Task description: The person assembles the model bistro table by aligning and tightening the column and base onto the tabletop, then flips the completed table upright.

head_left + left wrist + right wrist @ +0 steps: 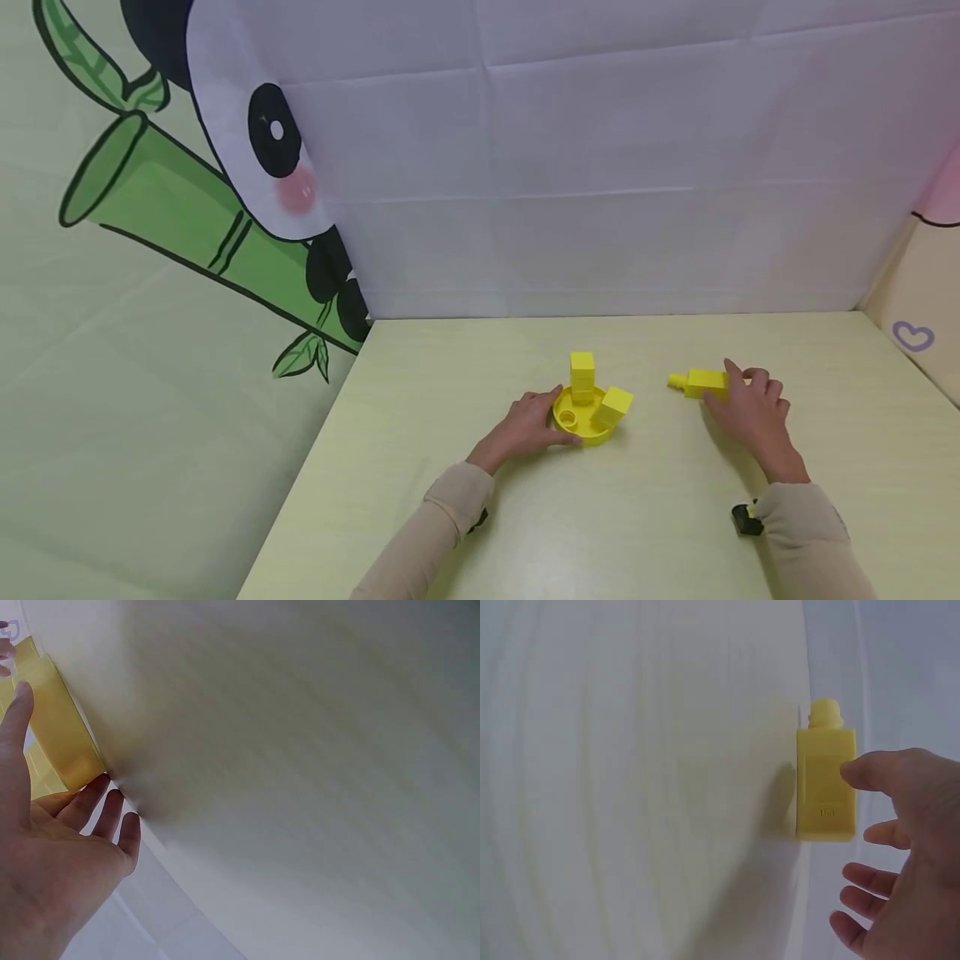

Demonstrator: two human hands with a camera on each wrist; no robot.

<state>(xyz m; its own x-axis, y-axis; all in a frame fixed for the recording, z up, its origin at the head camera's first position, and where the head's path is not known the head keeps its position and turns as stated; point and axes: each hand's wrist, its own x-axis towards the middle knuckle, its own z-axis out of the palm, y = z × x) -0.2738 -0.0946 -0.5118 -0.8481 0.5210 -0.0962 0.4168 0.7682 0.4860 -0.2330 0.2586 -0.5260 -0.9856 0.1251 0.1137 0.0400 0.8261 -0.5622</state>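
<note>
My left hand (528, 423) holds a round yellow tray (595, 442) by its left edge, thumb at the near side and fingers at the far side. Two yellow blocky pieces stand in the tray: one upright (582, 371) at the back, the other tilted (615, 403) to the right. A ring-shaped socket (567, 418) shows at the tray's front left. Further right, my right hand (752, 414) grips a yellow square bottle (705, 383) near its base; its narrow neck points left. In the right wrist view, the thumb lies on the face of the bottle (825, 795).
The pale wooden table (600, 525) carries these things. Behind it hangs a light cloth (600, 167) that meets the table's far edge. A printed panda and bamboo (187, 200) cover the left backdrop. Each wrist wears a small black device (746, 520).
</note>
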